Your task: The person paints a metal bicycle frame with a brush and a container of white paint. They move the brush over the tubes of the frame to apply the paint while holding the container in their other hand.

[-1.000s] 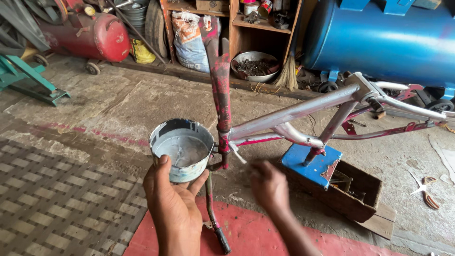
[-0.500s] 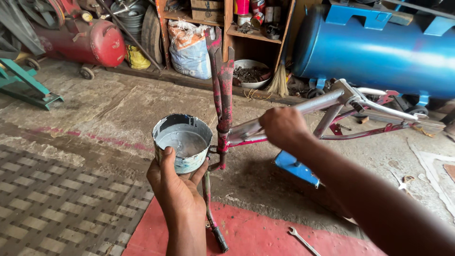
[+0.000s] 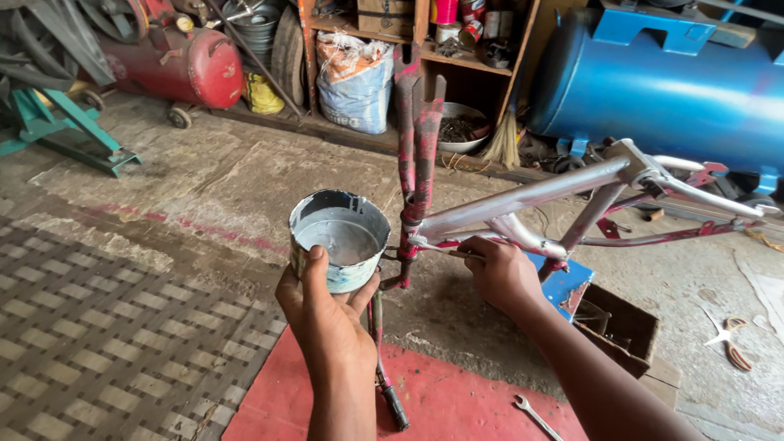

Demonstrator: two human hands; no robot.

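Observation:
My left hand (image 3: 322,314) grips a round tin (image 3: 339,238) of pale grey paint, held upright in front of me. My right hand (image 3: 500,273) holds a thin paintbrush (image 3: 434,247) whose tip touches the head tube area of a bicycle frame (image 3: 539,196). The frame's tubes are mostly silver-grey, while its upright fork (image 3: 416,139) and rear stays are still red. The frame rests on a blue block (image 3: 567,282) set on a wooden box (image 3: 625,327).
A wrench (image 3: 535,412) lies on the red mat (image 3: 457,396) near my arms. Pliers (image 3: 731,343) lie on the concrete at right. A big blue tank (image 3: 678,82), a shelf with a sack (image 3: 355,77), and a red compressor (image 3: 175,61) line the back.
My right hand dropped from up over the top tube to the head tube, brush now touching it. The tin stayed steady in my left hand.

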